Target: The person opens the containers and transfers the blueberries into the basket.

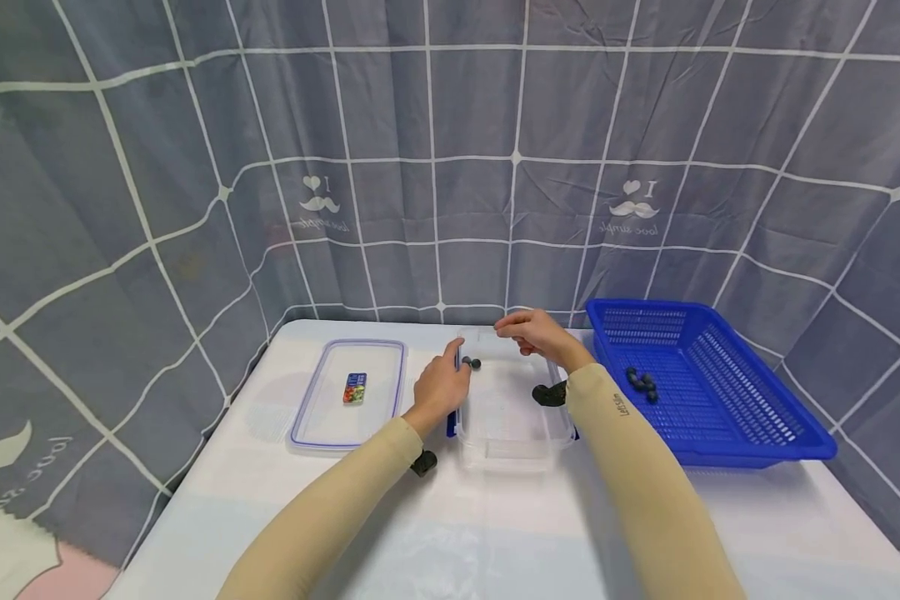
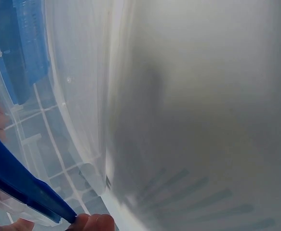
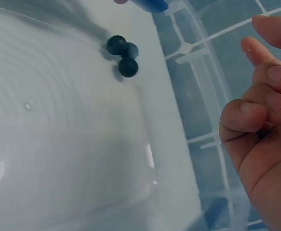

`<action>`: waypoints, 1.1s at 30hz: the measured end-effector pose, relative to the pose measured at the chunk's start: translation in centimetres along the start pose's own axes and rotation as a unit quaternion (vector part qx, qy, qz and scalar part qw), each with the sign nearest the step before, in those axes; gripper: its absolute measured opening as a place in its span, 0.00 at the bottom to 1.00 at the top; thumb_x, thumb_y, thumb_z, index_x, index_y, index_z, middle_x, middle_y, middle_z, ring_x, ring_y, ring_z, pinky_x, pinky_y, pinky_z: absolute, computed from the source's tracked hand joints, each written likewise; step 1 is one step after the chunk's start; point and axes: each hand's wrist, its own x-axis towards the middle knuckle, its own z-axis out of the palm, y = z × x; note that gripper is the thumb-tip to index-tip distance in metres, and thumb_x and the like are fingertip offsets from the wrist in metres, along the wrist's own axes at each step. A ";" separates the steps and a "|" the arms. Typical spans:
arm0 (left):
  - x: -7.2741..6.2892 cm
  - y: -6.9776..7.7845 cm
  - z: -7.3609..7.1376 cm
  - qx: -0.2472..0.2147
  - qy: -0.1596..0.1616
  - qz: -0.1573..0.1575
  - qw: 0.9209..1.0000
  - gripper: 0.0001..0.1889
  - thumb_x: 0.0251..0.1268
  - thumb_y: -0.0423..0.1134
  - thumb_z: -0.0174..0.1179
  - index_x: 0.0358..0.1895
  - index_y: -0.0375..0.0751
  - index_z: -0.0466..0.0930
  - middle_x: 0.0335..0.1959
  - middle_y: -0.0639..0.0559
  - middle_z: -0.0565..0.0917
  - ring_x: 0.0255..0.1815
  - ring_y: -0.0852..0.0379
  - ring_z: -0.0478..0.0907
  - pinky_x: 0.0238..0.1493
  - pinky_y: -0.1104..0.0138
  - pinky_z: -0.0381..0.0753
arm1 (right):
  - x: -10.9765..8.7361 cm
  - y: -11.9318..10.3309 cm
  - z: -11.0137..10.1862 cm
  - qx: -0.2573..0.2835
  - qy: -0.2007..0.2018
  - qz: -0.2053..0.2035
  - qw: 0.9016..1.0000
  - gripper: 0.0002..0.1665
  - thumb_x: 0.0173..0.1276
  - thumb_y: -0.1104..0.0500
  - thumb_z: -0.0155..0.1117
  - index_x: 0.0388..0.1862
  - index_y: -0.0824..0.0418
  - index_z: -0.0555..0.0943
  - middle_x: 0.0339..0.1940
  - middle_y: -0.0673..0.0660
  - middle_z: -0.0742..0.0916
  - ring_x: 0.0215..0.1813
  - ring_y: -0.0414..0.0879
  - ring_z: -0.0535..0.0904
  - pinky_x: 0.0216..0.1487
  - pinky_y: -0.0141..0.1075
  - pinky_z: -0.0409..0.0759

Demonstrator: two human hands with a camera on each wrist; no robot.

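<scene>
A clear plastic food box (image 1: 506, 408) with blue side latches stands in the middle of the table. My left hand (image 1: 442, 383) grips its left wall, and in the left wrist view fingertips (image 2: 94, 222) meet the end of a blue latch (image 2: 22, 178). Dark blueberries (image 3: 128, 67) lie together inside, near the box's far left corner. Over the far right part of the box is my right hand (image 1: 543, 335). Its thumb and index finger stand apart with nothing between them, while the other fingers (image 3: 246, 115) curl loosely.
Left of the box lies its clear lid (image 1: 330, 417), blue-edged, with a fruit-picture label (image 1: 355, 388). A blue plastic basket (image 1: 720, 400) stands at the right with several blueberries (image 1: 642, 383) in it. Behind the white table (image 1: 450, 533) hangs a grey checked curtain (image 1: 465, 200).
</scene>
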 end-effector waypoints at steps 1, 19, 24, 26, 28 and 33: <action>0.0 0.1 0.0 0.000 0.000 0.001 1.000 0.28 0.77 0.50 0.46 0.78 0.64 0.60 0.56 0.40 0.82 0.48 0.43 0.82 0.41 0.50 0.79 | 0.2 0.2 0.2 0.003 0.002 0.002 1.000 0.18 0.71 0.56 0.66 0.56 0.63 0.84 0.21 0.50 0.69 0.23 0.44 0.61 0.31 0.36 0.67; 0.2 0.2 -0.1 0.016 -0.003 -0.001 1.000 0.28 0.78 0.50 0.46 0.78 0.63 0.59 0.57 0.40 0.81 0.51 0.42 0.81 0.43 0.48 0.80 | 2.2 2.3 3.4 0.008 0.024 0.033 0.999 0.22 0.70 0.58 0.65 0.59 0.67 0.81 0.19 0.49 0.70 0.21 0.42 0.59 0.29 0.35 0.67; 0.1 0.0 -0.1 0.017 -0.001 -0.002 1.000 0.28 0.78 0.50 0.46 0.78 0.64 0.59 0.57 0.41 0.81 0.51 0.42 0.81 0.43 0.48 0.80 | 2.7 2.7 4.4 0.015 0.038 0.040 0.998 0.24 0.69 0.60 0.65 0.61 0.69 0.80 0.18 0.48 0.69 0.20 0.41 0.59 0.26 0.32 0.66; 0.1 0.0 -0.1 0.016 0.000 -0.002 1.000 0.28 0.78 0.50 0.46 0.78 0.64 0.60 0.56 0.41 0.81 0.51 0.42 0.81 0.43 0.48 0.80 | 2.9 2.9 4.8 0.023 0.042 0.043 0.998 0.25 0.69 0.61 0.65 0.62 0.70 0.79 0.18 0.47 0.69 0.20 0.40 0.59 0.25 0.32 0.66; 0.1 -0.1 -0.1 0.018 0.001 -0.002 1.000 0.27 0.78 0.50 0.46 0.78 0.64 0.60 0.56 0.41 0.81 0.50 0.43 0.81 0.43 0.48 0.80 | 3.1 3.1 5.2 0.025 0.045 0.048 0.998 0.25 0.68 0.61 0.66 0.62 0.70 0.79 0.18 0.47 0.70 0.19 0.39 0.60 0.25 0.31 0.66; 0.3 -0.3 0.0 0.017 0.001 0.003 1.000 0.27 0.78 0.49 0.46 0.78 0.64 0.59 0.56 0.40 0.81 0.50 0.42 0.81 0.43 0.47 0.79 | 3.3 3.6 6.0 0.022 0.057 0.068 0.996 0.23 0.67 0.60 0.67 0.60 0.66 0.82 0.18 0.47 0.71 0.20 0.39 0.62 0.24 0.31 0.66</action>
